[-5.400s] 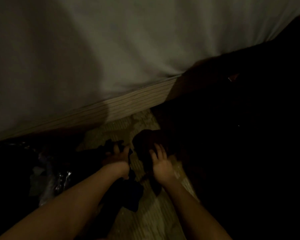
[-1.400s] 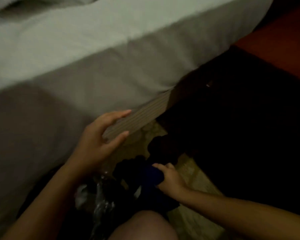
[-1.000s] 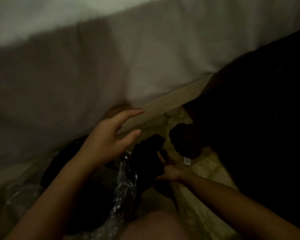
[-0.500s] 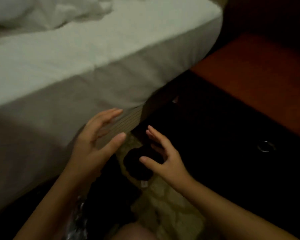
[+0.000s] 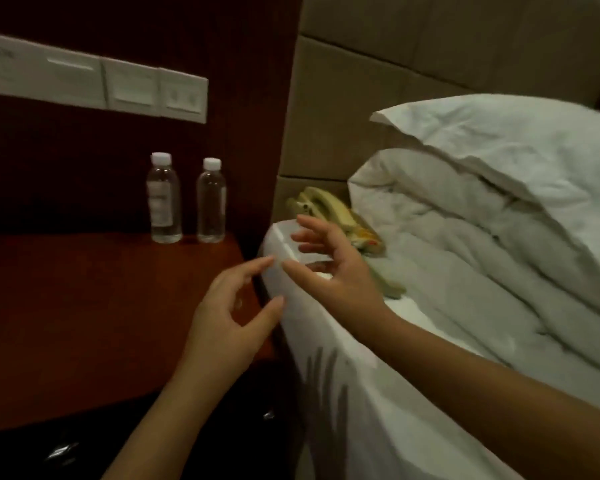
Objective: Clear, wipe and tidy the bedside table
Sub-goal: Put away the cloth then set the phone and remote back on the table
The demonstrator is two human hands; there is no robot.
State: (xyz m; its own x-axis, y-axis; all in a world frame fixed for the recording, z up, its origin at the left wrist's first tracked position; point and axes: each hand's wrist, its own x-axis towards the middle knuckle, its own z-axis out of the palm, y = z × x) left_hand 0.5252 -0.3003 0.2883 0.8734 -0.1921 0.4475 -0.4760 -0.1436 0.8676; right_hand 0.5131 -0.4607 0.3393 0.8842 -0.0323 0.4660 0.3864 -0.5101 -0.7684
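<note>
The reddish-brown bedside table [image 5: 84,299] fills the left half of the head view. Two clear water bottles [image 5: 164,199] [image 5: 211,201] with white caps stand side by side at its back right corner. My left hand [image 5: 229,317] hovers over the table's right edge, fingers spread and empty. My right hand [image 5: 336,268] is raised over the mattress corner [image 5: 291,271], fingers apart and empty. Just beyond its fingertips a beige corded telephone [image 5: 329,209] lies on the bed.
A white duvet [image 5: 465,244] and pillow [image 5: 520,150] are piled on the bed at right. A row of white wall switches [image 5: 125,88] runs along the dark panel above the table. A padded beige headboard [image 5: 361,98] stands behind. Dark drawer front [image 5: 187,427] lies below the table top.
The view has swung up from the floor and dark cloths to the table top and bed. Both hands have risen from the floor, and the right one has let go of the dark cloth.
</note>
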